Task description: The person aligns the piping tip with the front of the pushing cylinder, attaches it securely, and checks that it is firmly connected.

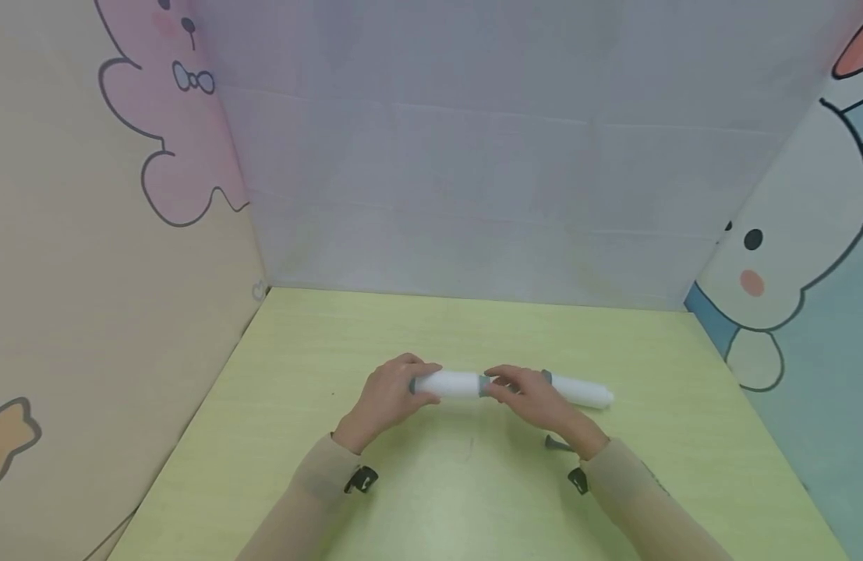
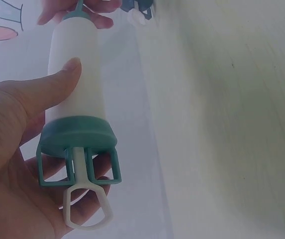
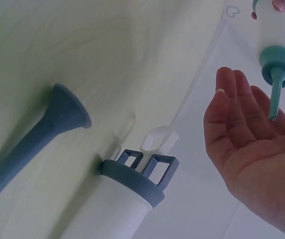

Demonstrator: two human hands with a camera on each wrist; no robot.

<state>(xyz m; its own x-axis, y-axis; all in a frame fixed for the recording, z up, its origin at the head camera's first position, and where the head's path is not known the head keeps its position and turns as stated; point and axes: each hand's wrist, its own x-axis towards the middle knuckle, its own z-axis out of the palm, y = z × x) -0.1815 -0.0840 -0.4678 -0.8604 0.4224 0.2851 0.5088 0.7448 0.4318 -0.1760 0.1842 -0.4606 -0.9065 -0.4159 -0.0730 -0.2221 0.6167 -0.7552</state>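
Left hand [image 2: 18, 149] gripping syringe [image 2: 75, 79], wrist view alone showing plunger ring [image 2: 85, 206]

Loose teal nozzle [image 3: 30, 144] on green table [image 1: 319, 343]; cartoon rabbit panels [image 1: 789, 257] around.

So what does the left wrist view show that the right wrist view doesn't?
Only the left wrist view shows the left hand gripping the held syringe at its plunger end, with the white ring handle.

Only the right wrist view shows a loose teal nozzle and a second syringe lying on the green table.

Both show the held syringe's nozzle end at the right hand.
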